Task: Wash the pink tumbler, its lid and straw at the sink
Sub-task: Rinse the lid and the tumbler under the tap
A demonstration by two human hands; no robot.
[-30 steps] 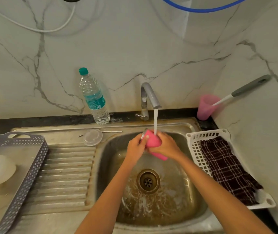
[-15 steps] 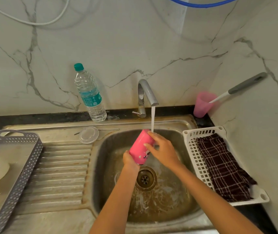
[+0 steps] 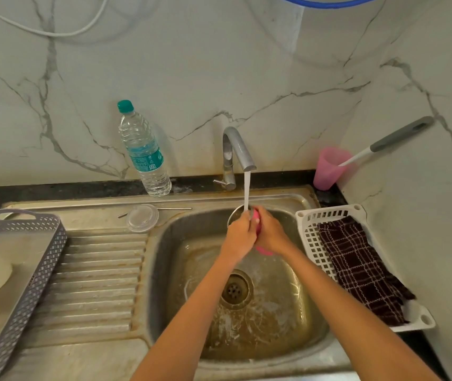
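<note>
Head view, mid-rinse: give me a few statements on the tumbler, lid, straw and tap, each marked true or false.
1. Both hands hold the pink tumbler under the running tap. True: the left hand and right hand are wrapped around it in the stream.
2. The clear lid is in the sink basin. False: it lies on the steel ledge left of the basin.
3. The metal straw lies behind the lid on the ledge. True.
4. The tap is off. False: water is pouring onto the tumbler.
5. The checked cloth lies in the grey basket. False: it lies in the white tray on the right.
</note>
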